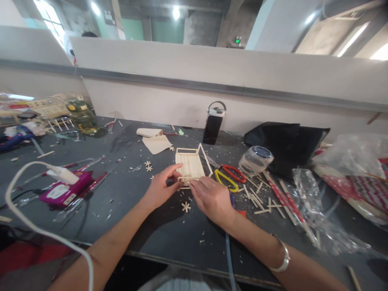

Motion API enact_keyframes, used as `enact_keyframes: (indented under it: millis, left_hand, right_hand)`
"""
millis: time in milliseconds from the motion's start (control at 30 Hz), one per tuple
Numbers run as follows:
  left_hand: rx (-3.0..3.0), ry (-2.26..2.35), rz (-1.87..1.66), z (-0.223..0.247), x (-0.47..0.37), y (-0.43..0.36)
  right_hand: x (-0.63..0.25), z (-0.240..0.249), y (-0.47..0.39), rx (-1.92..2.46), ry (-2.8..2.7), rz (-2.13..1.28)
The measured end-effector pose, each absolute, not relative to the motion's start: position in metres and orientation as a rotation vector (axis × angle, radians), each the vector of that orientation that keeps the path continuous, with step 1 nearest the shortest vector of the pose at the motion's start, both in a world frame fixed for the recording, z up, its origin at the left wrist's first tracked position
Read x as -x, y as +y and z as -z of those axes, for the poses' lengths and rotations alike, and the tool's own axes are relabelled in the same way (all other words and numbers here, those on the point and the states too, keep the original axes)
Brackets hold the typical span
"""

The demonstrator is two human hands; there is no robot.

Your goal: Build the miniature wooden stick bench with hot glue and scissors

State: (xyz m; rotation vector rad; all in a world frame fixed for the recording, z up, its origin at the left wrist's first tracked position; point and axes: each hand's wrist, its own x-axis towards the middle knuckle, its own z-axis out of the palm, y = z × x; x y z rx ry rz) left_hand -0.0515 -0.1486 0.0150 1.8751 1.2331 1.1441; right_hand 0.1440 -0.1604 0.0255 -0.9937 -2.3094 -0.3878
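A small model made of pale wooden sticks [190,163] lies on the dark table in front of me. It has a slatted flat base, a low frame at the far edge and a slanting frame on the right. My left hand [162,186] pinches the near left corner with thumb and fingers. Bunched fingers of my right hand [212,198] grip the near rail; they hide part of it, and whether a smaller piece is held there I cannot make out. A star-shaped stick piece [186,207] lies just below the hands. Scissors with red and yellow handles [233,173] rest beside my right hand.
Loose sticks [256,196] and a clear jar [256,160] are to the right, near plastic wrapping [315,206]. A black bottle [214,125] stands behind the model. Sandpaper-like sheets [157,144] lie back left. A purple power strip [66,188] with a white cable sits left.
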Motion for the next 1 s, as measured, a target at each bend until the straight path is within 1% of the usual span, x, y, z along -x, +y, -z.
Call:
enact_keyframes:
  millis: [167,400,467,567,733,900,1000]
  left_hand:
    - [-1.876,1.22,-1.168,-0.014,0.051,-0.149]
    - [-1.737,1.215,-1.2,-0.024,0.052,-0.153]
    - [-1.71,1.187,-1.16,-0.024,0.052,-0.153]
    - [-1.668,1.116,-1.117,-0.022,0.052,-0.15]
    - [-1.63,1.093,-1.131,-0.017,0.055,-0.147]
    - [-1.635,1.132,-1.117,-0.015,0.055,-0.146]
    - [-1.626,1.131,-1.095,-0.016,0.057,-0.147]
  right_hand:
    - [-0.145,-0.025,-0.161,0.995,-2.31,0.359]
    - [-0.144,-0.031,-0.161,1.002,-2.132,0.131]
    - [-0.144,-0.033,-0.16,1.011,-2.115,0.144]
    - [-0.144,-0.035,-0.16,0.999,-2.166,0.265]
    - [-0.143,-0.036,-0.164,0.965,-2.259,0.423]
    - [-0.14,-0.031,-0.165,0.993,-2.279,0.401]
    - [-0.14,-0.029,-0.164,0.974,-2.274,0.294]
